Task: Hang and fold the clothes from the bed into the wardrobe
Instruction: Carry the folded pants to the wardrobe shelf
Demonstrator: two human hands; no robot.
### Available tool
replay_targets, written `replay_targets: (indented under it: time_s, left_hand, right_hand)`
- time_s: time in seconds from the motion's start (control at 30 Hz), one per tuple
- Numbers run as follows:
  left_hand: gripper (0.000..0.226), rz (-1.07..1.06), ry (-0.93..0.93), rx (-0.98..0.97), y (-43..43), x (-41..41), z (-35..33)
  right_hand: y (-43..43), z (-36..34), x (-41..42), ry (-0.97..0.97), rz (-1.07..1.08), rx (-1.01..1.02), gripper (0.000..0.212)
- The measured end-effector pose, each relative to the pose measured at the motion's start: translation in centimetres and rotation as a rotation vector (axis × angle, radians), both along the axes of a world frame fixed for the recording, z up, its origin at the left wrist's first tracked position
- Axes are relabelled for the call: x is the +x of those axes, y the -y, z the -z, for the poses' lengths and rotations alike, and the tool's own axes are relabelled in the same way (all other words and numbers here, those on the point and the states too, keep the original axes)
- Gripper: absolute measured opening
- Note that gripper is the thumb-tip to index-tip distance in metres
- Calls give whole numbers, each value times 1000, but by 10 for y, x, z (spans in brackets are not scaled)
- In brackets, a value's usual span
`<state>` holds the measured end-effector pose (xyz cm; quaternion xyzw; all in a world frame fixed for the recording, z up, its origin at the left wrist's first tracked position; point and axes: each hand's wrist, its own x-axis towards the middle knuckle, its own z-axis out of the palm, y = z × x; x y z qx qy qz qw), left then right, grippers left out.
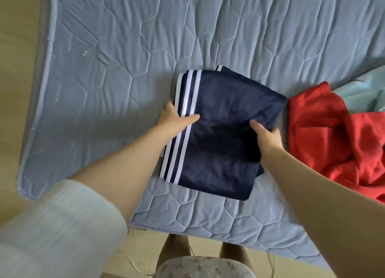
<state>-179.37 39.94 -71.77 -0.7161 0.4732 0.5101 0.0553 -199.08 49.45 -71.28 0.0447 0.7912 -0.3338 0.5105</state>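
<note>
Head view, left to right. A strip of tan floor (18, 69) borders the bed (116, 48), which wears a blue quilted cover stitched in hexagons. A white ribbed sleeve (56, 221) covers the upper left arm. The left hand (175, 121) grips the left edge of the folded navy garment (225, 136): the thumb lies on top across three white stripes, and the fingers are clamped on the cloth from below, mostly hidden. The garment sits near the middle of the bed's near side, folded into a rough rectangle with the stripes along its left edge. The right hand (268, 140) grips the garment's right edge in the same way, thumb pressed on top and fingers tucked beneath the fold. Just beside it, a crumpled red garment (333, 136) lies on the bed. A pale blue cloth (362, 92) lies behind the red one at the right margin.
</note>
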Motion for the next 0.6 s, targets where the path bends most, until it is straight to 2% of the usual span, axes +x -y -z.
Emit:
replay_targets:
  time_s: [0.07, 0.13, 0.23, 0.33, 0.43, 0.6]
  left_hand:
    - [100, -36, 2, 159, -11, 10, 2]
    - [97, -94, -74, 266, -21, 18, 0]
    - [84, -187, -182, 417, -34, 28, -9]
    - [71, -291, -270, 518, -42, 39, -24]
    - [35, -369, -383, 509, -40, 52, -54]
    - [39, -433, -465, 374, -22, 74, -129]
  right_hand:
    - [-9, 1, 5, 137, -55, 74, 38]
    - [-19, 0, 7, 260, -128, 168, 37]
    - [-30, -4, 10, 466, -186, 235, 45]
    - [-37, -13, 13, 538, -180, 212, 48]
    - [-34, -39, 17, 523, -152, 146, 44]
    - [4, -110, 31, 469, -198, 15, 36]
